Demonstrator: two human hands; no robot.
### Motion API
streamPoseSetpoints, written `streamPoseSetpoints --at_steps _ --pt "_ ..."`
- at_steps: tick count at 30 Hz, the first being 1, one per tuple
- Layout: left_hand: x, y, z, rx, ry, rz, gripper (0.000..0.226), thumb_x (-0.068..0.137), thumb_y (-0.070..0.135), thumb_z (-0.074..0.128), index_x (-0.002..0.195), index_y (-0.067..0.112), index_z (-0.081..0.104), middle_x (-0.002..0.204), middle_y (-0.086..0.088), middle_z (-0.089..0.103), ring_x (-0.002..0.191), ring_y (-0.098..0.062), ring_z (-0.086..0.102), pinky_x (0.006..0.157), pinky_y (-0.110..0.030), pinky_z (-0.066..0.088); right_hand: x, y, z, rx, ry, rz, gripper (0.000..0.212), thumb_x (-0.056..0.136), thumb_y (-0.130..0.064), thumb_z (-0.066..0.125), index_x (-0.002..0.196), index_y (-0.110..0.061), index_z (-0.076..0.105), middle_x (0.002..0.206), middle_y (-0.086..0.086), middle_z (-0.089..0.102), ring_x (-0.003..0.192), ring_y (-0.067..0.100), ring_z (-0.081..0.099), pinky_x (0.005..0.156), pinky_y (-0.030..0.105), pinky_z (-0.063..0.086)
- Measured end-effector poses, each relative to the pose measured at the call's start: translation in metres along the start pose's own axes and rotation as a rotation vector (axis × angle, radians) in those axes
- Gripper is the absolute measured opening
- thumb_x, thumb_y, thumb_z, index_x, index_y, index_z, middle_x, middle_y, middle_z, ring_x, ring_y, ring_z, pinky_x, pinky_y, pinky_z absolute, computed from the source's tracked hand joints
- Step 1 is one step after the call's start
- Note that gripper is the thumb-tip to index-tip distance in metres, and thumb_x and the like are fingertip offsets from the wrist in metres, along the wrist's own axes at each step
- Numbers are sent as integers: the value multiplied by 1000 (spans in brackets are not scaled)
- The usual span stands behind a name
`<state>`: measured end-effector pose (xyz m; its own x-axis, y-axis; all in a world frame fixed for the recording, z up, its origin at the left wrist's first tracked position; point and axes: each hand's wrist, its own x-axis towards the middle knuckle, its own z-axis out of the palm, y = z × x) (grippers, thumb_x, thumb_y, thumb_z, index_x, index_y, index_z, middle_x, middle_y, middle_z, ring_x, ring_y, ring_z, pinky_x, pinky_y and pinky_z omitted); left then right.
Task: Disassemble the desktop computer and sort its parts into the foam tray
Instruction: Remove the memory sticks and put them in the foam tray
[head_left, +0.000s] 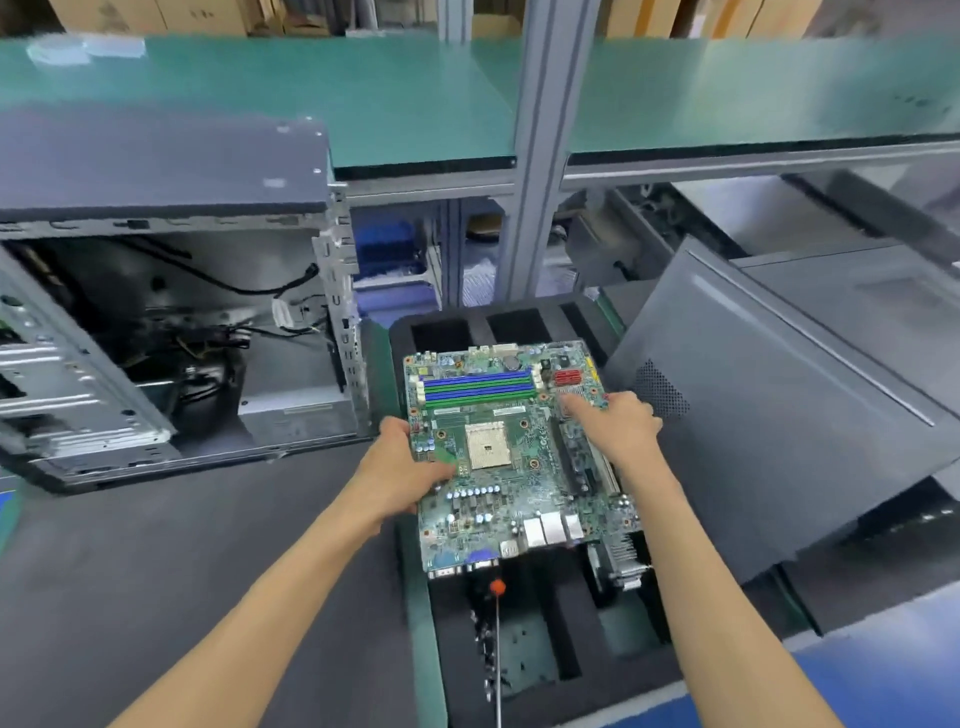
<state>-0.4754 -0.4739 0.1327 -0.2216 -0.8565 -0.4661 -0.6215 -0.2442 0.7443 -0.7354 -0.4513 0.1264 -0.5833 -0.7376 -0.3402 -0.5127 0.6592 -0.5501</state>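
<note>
A green motherboard (511, 457) with blue and green memory slots and a bare CPU socket is held level over the black foam tray (524, 325). My left hand (402, 467) grips its left edge, thumb on top. My right hand (618, 423) grips the right edge, thumb lying on the board near a red connector. The opened desktop case (171, 332) lies on its side at the left, with loose black cables and a power supply inside. A heatsink (621, 564) sits in a tray slot under the board's near right corner.
A screwdriver with an orange tip (497, 631) lies in a near tray slot. The grey side panel (769, 405) leans at the right of the tray. A green shelf (363, 98) and an aluminium post (545, 150) stand behind. A dark mat (208, 545) covers the bench.
</note>
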Motion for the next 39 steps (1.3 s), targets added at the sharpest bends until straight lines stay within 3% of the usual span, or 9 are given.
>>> streamPoseSetpoints --at_steps 6,9,16,20,25,28,30,32,39 --pt "59 23 28 -75 57 -3 83 86 26 74 154 12 27 106 -11 62 62 -7 53 54 -21 43 57 1 1 -26 50 -16 78 97 -62 51 140 3 47 144 28 43 135 41 34 107 41 28" --pt "86 30 36 -73 102 -16 84 87 22 71 157 15 24 137 -27 50 56 -4 52 45 -14 39 78 0 7 -37 53 -49 74 99 -56 51 142 4 46 143 28 45 134 41 33 107 40 25" --pt "127 31 56 -16 103 -42 92 86 21 75 158 16 17 145 -25 37 104 -27 59 64 -21 40 118 0 20 -32 29 -79 85 94 -51 64 152 2 35 142 26 45 135 39 31 106 41 27" --pt "136 28 75 52 89 -39 91 87 18 75 157 17 17 144 -14 33 93 -16 51 56 -15 36 130 9 23 -60 26 -37 91 89 -55 68 152 2 33 144 28 39 135 41 29 107 44 31" --pt "139 22 83 118 73 -78 88 87 17 74 157 18 20 151 -18 31 72 -7 55 46 -12 39 134 19 33 -107 -20 -35 95 88 -58 68 155 -2 29 148 25 36 139 39 28 110 49 31" --pt "137 19 81 164 48 -65 88 90 27 72 158 17 17 152 -17 29 87 -8 58 67 -16 47 133 18 33 -150 -34 -34 96 91 -58 64 157 -2 24 152 25 34 141 39 27 112 50 30" --pt "132 20 78 207 19 -66 89 91 35 69 158 16 13 155 -17 24 123 -24 52 100 -35 47 128 15 30 -158 -27 -59 91 95 -55 60 158 -2 21 154 24 32 143 38 25 113 50 29" --pt "123 22 72 230 8 -35 85 92 38 67 157 18 16 155 -15 23 136 -29 42 111 -46 39 118 7 26 -109 10 -140 82 97 -49 58 157 -5 24 156 21 31 144 36 24 114 50 27" --pt "69 30 24 124 144 255 30 95 22 61 123 31 55 110 4 57 83 -3 57 73 -14 45 38 -49 32 163 68 -473 54 98 -35 64 145 -13 48 144 7 50 137 26 39 113 38 33"
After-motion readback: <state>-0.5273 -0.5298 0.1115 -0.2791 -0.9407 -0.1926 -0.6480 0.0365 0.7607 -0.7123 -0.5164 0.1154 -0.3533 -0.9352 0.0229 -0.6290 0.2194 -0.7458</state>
